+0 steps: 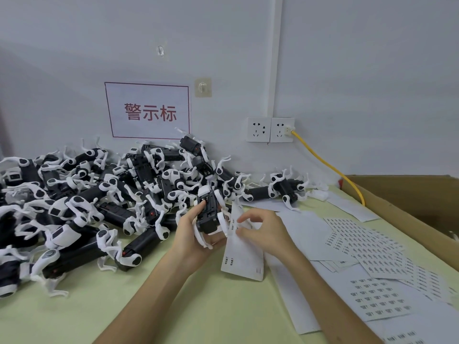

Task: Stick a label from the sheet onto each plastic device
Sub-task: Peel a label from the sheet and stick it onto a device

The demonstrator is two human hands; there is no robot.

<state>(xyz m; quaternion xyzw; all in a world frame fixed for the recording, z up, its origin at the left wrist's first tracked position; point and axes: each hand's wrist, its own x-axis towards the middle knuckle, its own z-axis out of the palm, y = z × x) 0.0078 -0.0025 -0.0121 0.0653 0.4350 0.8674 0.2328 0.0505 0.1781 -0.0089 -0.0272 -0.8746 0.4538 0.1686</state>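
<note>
Left hand curled round a black device with white end caps and thin white legs, above the green table by the pile; right hand pinches the mostly bare label sheet just beside it.

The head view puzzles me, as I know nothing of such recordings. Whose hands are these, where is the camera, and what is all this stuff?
There is no machine here. A person works bare-handed, and the camera sits on their head, looking down. The left hand grips one black-and-white plastic device. The right hand pinches a label sheet, apparently to peel a label. A pile of devices covers the table at left. Spare sheets lie at right, beside a cardboard box.
</note>
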